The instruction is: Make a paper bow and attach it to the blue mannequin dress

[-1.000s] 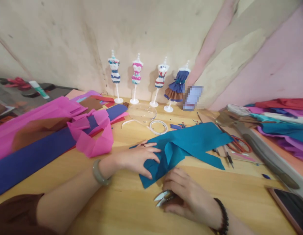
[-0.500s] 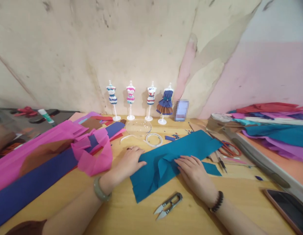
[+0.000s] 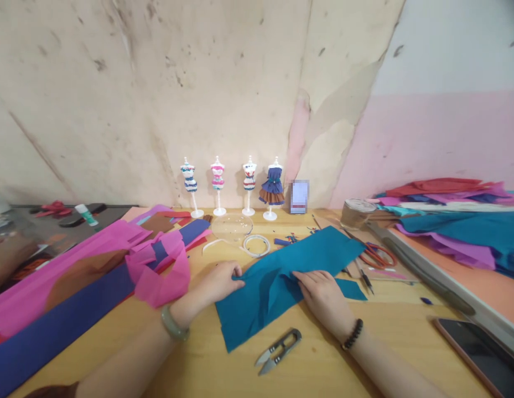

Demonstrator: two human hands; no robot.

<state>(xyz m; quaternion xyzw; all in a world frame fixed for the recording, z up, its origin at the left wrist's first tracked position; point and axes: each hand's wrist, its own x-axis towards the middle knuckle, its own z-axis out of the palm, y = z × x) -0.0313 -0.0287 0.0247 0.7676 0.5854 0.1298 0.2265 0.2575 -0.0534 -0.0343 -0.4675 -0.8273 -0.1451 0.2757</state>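
Observation:
A long strip of teal crepe paper (image 3: 310,251) lies slantwise on the wooden table, with a creased, raised fold near its middle. At its upper left edge, my left hand (image 3: 221,284) is closed, thumb and fingers pinching the border. My right hand (image 3: 323,296) holds the raised fold between thumb and fingertips, its palm over the lower edge. A smaller teal piece (image 3: 351,289) sticks out to the right of that hand. Just below the strip rest metal thread snips (image 3: 278,352), blades pointing lower left.
Several small mannequins (image 3: 249,185) stand by the wall. Pink (image 3: 115,240) and blue paper (image 3: 74,301) spread across the left. A white ring (image 3: 257,246), orange-handled scissors (image 3: 379,255), a jar (image 3: 357,213) and a paper trimmer (image 3: 426,265) lie beyond. A phone (image 3: 481,351) is at right.
My left hand's fingers have gone from lying flat to pinching the paper's edge. My right hand's fingers have drawn closer together on the fold. The view has tilted up slightly.

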